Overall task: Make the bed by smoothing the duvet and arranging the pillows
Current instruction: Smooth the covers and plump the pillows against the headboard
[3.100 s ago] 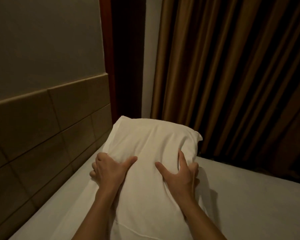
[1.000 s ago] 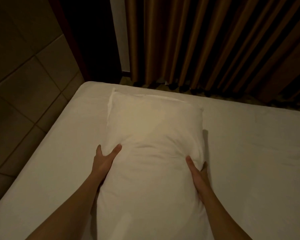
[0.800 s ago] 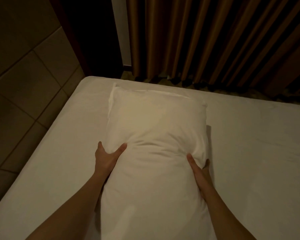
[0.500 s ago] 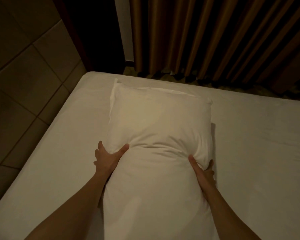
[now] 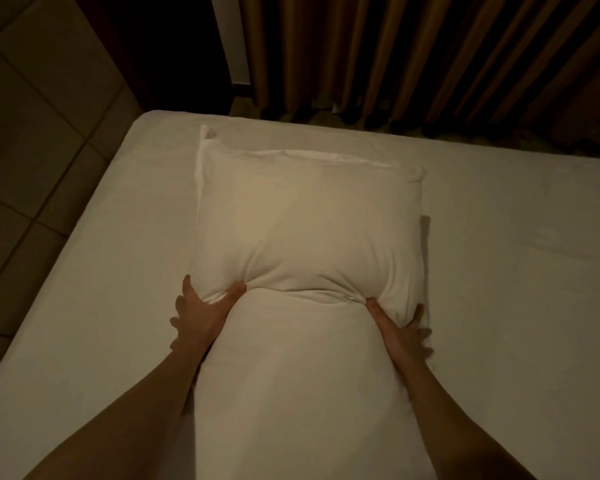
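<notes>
A long white pillow (image 5: 305,230) lies lengthwise on the white bed (image 5: 520,271), its far end near the bed's top edge. My left hand (image 5: 201,317) grips the pillow's left side at its middle, thumb pressed into the fabric. On the opposite side my right hand (image 5: 400,332) squeezes it the same way, fingers spread against the sheet. The pillow is pinched in between both hands, with a crease across it. Its near half runs between my forearms toward me. No duvet shows.
A padded panelled headboard wall (image 5: 39,140) rises along the bed's left edge. Brown pleated curtains (image 5: 430,53) hang beyond the far edge, with a dark gap (image 5: 160,46) at the corner. Bare sheet stretches to the right of the pillow.
Earlier the pillow stood leaning at the headboard; it now lies flat. Over the last second both hands have squeezed inward, deepening the crease across its middle.
</notes>
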The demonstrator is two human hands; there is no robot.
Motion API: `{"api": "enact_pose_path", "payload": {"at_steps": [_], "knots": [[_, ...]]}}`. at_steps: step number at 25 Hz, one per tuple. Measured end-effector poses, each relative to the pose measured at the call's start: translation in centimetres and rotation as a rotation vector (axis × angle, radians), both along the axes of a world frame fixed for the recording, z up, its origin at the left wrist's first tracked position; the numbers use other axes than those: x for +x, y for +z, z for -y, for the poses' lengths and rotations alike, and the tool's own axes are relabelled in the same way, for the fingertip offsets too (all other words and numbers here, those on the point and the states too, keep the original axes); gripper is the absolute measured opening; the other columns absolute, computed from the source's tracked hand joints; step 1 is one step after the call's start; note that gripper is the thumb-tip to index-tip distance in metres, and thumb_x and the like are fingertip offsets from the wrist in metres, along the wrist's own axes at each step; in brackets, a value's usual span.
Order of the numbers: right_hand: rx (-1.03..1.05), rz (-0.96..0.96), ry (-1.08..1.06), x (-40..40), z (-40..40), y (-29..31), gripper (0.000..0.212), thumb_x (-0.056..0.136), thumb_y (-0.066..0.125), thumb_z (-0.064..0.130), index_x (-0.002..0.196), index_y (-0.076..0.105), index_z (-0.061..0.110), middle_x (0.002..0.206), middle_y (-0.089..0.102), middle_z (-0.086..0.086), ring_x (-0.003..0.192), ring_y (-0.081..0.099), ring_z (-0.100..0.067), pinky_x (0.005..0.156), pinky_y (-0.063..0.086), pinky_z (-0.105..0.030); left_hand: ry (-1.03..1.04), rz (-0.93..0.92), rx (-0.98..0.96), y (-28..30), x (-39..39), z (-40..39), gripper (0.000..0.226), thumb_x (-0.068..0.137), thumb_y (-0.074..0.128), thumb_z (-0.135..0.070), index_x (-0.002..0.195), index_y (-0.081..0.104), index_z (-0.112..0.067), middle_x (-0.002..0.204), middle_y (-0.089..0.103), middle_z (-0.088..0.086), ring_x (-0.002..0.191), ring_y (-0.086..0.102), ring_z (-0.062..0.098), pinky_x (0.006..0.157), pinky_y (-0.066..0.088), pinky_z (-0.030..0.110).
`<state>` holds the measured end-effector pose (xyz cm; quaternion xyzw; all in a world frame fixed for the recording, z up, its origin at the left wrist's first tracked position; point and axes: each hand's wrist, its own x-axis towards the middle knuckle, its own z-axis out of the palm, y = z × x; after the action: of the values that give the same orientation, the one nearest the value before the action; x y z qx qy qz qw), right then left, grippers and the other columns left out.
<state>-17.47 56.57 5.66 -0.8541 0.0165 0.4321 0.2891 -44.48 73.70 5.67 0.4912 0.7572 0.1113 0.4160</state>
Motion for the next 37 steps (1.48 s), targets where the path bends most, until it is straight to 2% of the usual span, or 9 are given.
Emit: {"api": "enact_pose_path", "payload": {"at_steps": [5,9,14,20,24,26,29,32,37], "knots": [[0.042,0.019,-0.026,0.1,-0.1,-2.2,0.152,0.027,0.056,0.097,0.156,-0.005,0.044,0.167,0.011,-0.01,0.151,0.013,-0.041,0.119,0.014,-0.062,0.006,-0.014,-0.023,-2.0,0.5,0.0,0.148,0.032,0.056,-0.103,0.157,0.009,-0.038,0.159,0.032,0.012,0.14,0.035,0.046,0.113,0.028,0.067],[-0.002,0.046,-0.035,0.2,-0.7,-3.7,0.15,0.03,0.054,0.096,0.157,-0.001,0.041,0.164,0.016,-0.013,0.149,0.013,-0.043,0.116,0.013,-0.063,0.028,-0.114,-0.023,-3.3,1.2,-0.1,0.145,0.034,0.051,-0.1,0.157,0.013,-0.034,0.156,0.033,0.013,0.139,0.033,0.045,0.114,0.022,0.066],[-0.034,0.064,-0.05,0.1,-0.7,-4.9,0.151,0.024,0.05,0.102,0.156,0.004,0.043,0.157,0.024,-0.019,0.145,0.02,-0.042,0.113,0.021,-0.065,0.054,-0.182,-0.02,-4.3,1.9,-0.1,0.148,0.029,0.042,-0.101,0.156,0.019,-0.027,0.148,0.039,0.017,0.136,0.037,0.041,0.113,0.022,0.063],[-0.034,0.048,-0.019,0.8,0.0,-4.6,0.158,0.018,0.048,0.104,0.156,0.006,0.041,0.159,0.02,-0.02,0.147,0.018,-0.041,0.115,0.016,-0.063,0.062,-0.148,-0.002,-3.8,1.6,0.4,0.146,0.03,0.046,-0.102,0.154,0.022,-0.028,0.147,0.039,0.016,0.136,0.036,0.04,0.113,0.023,0.062],[-0.051,0.049,0.004,0.5,-0.2,-4.6,0.153,0.022,0.046,0.107,0.154,-0.003,0.048,0.168,0.0,-0.009,0.152,-0.001,-0.037,0.118,-0.006,-0.062,0.069,-0.104,0.021,-3.8,1.8,0.6,0.144,0.032,0.052,-0.101,0.155,0.017,-0.034,0.154,0.032,0.011,0.142,0.028,0.038,0.115,0.018,0.065],[-0.053,0.04,0.007,0.4,-0.5,-4.8,0.155,0.02,0.045,0.107,0.154,-0.007,0.048,0.168,-0.004,-0.009,0.153,-0.005,-0.037,0.117,-0.009,-0.063,0.077,-0.08,0.024,-4.0,1.9,0.6,0.144,0.033,0.055,-0.099,0.156,0.012,-0.038,0.16,0.024,0.006,0.148,0.02,0.038,0.116,0.013,0.067],[-0.058,0.025,0.004,0.7,-0.8,-5.1,0.161,0.015,0.044,0.108,0.154,-0.007,0.047,0.168,-0.001,-0.009,0.153,-0.003,-0.037,0.117,-0.008,-0.065,0.072,-0.073,0.023,-4.3,2.2,0.3,0.144,0.033,0.055,-0.098,0.156,0.012,-0.037,0.161,0.025,0.005,0.145,0.027,0.039,0.116,0.015,0.067],[-0.037,0.012,0.0,1.0,-1.0,-5.6,0.158,0.019,0.049,0.104,0.155,-0.007,0.046,0.168,0.001,-0.009,0.152,0.004,-0.039,0.118,-0.002,-0.065,0.082,-0.076,0.036,-4.8,2.5,0.2,0.143,0.033,0.057,-0.097,0.156,0.014,-0.038,0.16,0.029,0.006,0.14,0.038,0.039,0.115,0.02,0.066],[-0.036,0.02,-0.013,1.4,-1.1,-7.0,0.157,0.019,0.049,0.106,0.154,-0.007,0.047,0.167,0.008,-0.01,0.149,0.017,-0.043,0.118,0.007,-0.065,0.072,-0.095,0.039,-6.1,2.4,-0.3,0.14,0.035,0.061,-0.099,0.154,0.017,-0.04,0.155,0.039,0.007,0.136,0.045,0.04,0.113,0.026,0.066]]}}
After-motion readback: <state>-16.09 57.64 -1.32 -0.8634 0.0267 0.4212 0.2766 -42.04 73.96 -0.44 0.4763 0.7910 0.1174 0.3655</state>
